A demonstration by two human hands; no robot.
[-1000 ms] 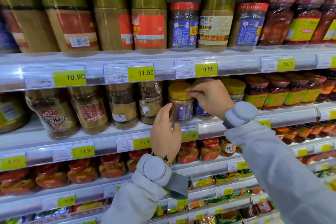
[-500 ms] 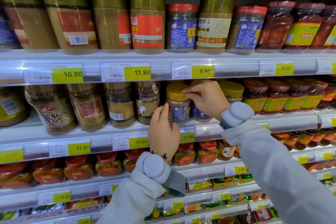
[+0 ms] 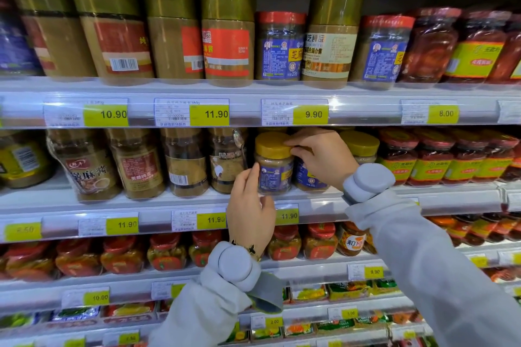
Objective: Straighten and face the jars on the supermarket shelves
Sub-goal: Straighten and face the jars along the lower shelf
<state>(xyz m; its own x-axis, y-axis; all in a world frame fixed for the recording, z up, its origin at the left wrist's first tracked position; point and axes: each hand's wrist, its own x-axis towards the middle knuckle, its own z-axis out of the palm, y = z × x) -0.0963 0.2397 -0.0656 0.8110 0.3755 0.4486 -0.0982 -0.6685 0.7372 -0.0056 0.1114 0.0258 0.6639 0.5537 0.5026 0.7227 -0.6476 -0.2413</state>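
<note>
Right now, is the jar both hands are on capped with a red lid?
No, the jar under the left hand and right hand has a yellow lid.

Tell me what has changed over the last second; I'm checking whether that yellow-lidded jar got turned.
Little changed. The left hand slid slightly up the small yellow-lidded glass jar with the blue label, thumb on its side. The right hand kept its fingertips on the lid. The jar remained upright on the white middle shelf; any turning is too slight to tell. Neighbouring jars stayed put.
</note>
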